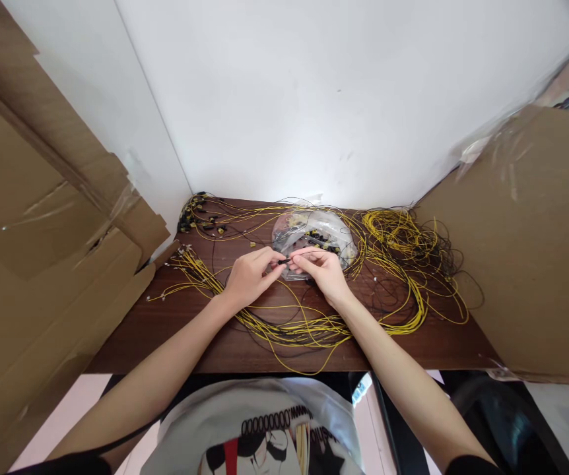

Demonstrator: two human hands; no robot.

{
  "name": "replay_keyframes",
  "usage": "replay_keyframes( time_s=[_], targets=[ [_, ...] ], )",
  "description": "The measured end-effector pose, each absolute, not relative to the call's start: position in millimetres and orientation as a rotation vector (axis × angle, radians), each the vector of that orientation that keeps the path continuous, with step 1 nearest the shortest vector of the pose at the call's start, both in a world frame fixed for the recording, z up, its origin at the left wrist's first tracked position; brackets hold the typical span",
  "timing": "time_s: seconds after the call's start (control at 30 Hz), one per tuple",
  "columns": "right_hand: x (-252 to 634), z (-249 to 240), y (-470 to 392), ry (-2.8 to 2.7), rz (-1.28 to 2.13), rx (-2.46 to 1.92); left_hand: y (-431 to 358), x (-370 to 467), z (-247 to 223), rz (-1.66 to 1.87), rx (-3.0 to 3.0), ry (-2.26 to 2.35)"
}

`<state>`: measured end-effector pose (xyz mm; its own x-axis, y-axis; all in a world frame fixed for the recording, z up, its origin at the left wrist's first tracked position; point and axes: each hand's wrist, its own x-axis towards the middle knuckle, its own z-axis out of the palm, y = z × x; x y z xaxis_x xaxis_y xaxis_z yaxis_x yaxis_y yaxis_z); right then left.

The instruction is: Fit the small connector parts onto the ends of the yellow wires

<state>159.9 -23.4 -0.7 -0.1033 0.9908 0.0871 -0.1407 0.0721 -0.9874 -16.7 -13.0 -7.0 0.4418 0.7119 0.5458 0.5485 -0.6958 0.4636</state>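
Observation:
Near the middle of the brown table (166, 343), my left hand (253, 274) pinches a small black connector (283, 261). Close against it on the right, my right hand (321, 270) is closed at the connector's other end, where a thin dark wire seems to run. Just behind both hands lies a clear plastic bag (338, 231) holding small black and yellow parts. A long bundle of yellow and black wires (289, 330) curves under my forearms and round to the right.
Black and yellow connectors (198, 214) pile up at the back left. Tangled yellow wire (398, 231) lies at the back right. Cardboard stands at the left (41, 231) and right (527, 231), with a white wall (289, 99) behind.

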Motion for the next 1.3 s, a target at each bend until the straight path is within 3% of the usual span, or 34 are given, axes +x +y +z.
replay_keyframes(
  time_s=[1.3],
  targets=[
    [161.2,-1.0,-21.8,-1.168,1.23,-1.047,-14.2,-15.7,-3.1,1.031,2.525,1.041]
  ],
)
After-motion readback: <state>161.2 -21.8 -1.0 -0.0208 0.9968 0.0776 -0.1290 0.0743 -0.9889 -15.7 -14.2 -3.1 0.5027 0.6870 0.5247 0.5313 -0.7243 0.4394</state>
